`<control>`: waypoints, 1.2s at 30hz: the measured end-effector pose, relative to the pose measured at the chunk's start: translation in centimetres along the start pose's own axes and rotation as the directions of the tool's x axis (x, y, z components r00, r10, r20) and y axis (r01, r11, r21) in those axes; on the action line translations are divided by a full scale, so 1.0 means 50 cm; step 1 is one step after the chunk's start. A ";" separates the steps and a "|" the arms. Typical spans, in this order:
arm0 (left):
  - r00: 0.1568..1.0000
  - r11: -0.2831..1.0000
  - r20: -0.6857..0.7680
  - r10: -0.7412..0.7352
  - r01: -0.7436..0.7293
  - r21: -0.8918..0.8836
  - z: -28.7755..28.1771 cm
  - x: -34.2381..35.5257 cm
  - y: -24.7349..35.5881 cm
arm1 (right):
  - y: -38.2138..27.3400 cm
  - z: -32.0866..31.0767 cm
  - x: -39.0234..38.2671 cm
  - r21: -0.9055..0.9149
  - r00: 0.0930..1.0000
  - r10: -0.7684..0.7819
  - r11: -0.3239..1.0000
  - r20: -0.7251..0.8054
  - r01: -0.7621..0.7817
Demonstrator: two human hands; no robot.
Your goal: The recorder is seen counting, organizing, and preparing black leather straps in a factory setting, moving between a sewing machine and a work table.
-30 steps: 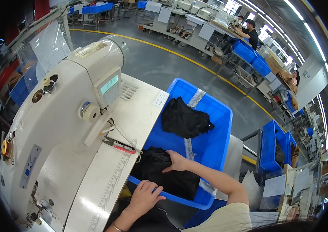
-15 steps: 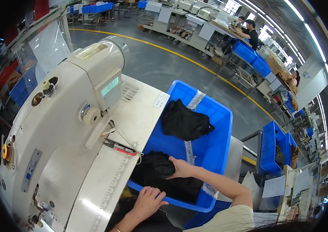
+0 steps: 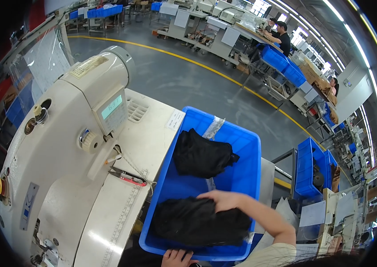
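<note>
A blue plastic tub stands to the right of the sewing machine's table and holds two heaps of black cloth. In its near half, my right hand is closed on the nearer black cloth; some fingertips are hidden in the folds. The other heap of black cloth lies untouched in the far half. My left hand is at the near rim with its fingers bent against it, and the lower picture edge cuts off most of that hand.
A white sewing machine fills the left side. On its table lie red-handled thread snips. Further right stand more blue tubs. Beyond a yellow floor line are workbenches and a seated person.
The tub has shifted toward me relative to the table. My left hand has dropped lower to its near rim. My right hand has moved right over the cloth, which now lies more spread out.
</note>
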State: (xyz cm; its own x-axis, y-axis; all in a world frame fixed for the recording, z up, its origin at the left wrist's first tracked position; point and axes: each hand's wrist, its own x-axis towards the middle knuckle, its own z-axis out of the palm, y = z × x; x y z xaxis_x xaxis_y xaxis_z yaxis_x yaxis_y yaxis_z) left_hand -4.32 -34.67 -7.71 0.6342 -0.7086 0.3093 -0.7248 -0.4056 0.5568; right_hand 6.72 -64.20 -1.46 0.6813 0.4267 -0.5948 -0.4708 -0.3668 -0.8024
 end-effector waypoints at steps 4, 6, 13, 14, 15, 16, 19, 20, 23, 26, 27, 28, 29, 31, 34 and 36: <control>1.000 0.999 0.003 0.001 -0.001 0.039 0.014 0.009 -0.016 | -0.098 -0.177 -0.063 -0.303 0.982 -0.162 0.944 -0.093 0.127; 0.994 0.995 0.109 0.013 -0.023 0.094 0.056 -0.014 -0.018 | -0.127 -0.260 -0.063 -0.171 0.984 -0.080 0.984 -0.159 0.052; 0.908 0.918 0.395 -0.141 -0.029 0.395 0.411 -0.306 -0.098 | -0.109 -0.397 0.164 0.021 0.991 0.031 0.999 -0.127 -0.028; 0.908 0.931 0.403 -0.112 -0.045 0.361 0.322 -0.216 -0.077 | -0.043 -0.435 0.152 0.028 0.986 0.062 0.998 -0.153 -0.058; 0.939 0.954 0.340 -0.057 -0.050 0.296 0.217 -0.134 -0.060 | -0.012 -0.452 0.158 -0.149 0.955 0.093 0.979 -0.283 -0.140; 0.963 0.971 0.271 -0.011 -0.055 0.233 0.135 -0.076 -0.048 | 0.018 -0.464 0.169 -0.311 0.909 0.094 0.921 -0.407 -0.235; 0.997 0.995 0.037 0.073 -0.076 0.072 0.026 -0.012 -0.011 | 0.064 -0.449 0.223 -0.513 0.821 -0.112 0.824 -0.561 -0.238; 0.998 0.995 0.048 0.046 -0.050 0.091 0.054 -0.045 -0.014 | 0.046 -0.402 0.245 -0.580 0.675 -0.205 0.714 -0.708 -0.391; 0.967 0.987 -0.255 -0.005 -0.036 -0.157 0.126 -0.082 -0.037 | 0.020 -0.275 0.226 -0.692 0.424 -0.601 0.325 -0.677 -0.645; 0.997 0.999 0.070 0.026 -0.028 0.030 0.004 -0.002 -0.006 | 0.065 -0.173 0.202 -0.685 0.252 -0.729 0.383 -0.636 -0.620; 0.997 1.000 0.081 -0.002 0.002 -0.006 0.007 0.000 -0.005 | 0.088 -0.162 0.200 -0.701 0.270 -0.744 0.350 -0.611 -0.621; 0.995 0.999 0.094 -0.033 0.037 -0.038 0.008 0.000 -0.004 | 0.100 -0.162 0.197 -0.709 0.296 -0.736 0.338 -0.609 -0.619; 0.994 0.998 0.107 -0.030 0.035 -0.046 0.009 0.001 -0.004 | 0.117 -0.177 0.201 -0.712 0.322 -0.704 0.364 -0.632 -0.601; 0.994 0.998 0.108 -0.006 0.013 -0.064 0.009 0.005 -0.004 | 0.158 -0.232 0.217 -0.726 0.386 -0.642 0.422 -0.662 -0.543; 0.995 0.998 0.104 -0.009 0.016 -0.065 -0.004 0.001 -0.004 | 0.188 -0.271 0.249 -0.753 0.498 -0.566 0.459 -0.656 -0.471; 0.996 0.999 0.086 -0.012 0.016 -0.050 -0.004 0.002 -0.003 | 0.202 -0.273 0.275 -0.713 0.499 -0.516 0.421 -0.697 -0.561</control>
State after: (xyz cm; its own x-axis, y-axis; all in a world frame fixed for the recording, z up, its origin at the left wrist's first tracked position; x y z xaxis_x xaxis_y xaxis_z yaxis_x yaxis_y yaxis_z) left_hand -4.10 -34.56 -7.63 0.6171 -0.7510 0.2351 -0.7000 -0.3874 0.6000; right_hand 18.97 -73.31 -17.10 0.9732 -0.1738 0.1509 -0.1803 -0.9831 0.0310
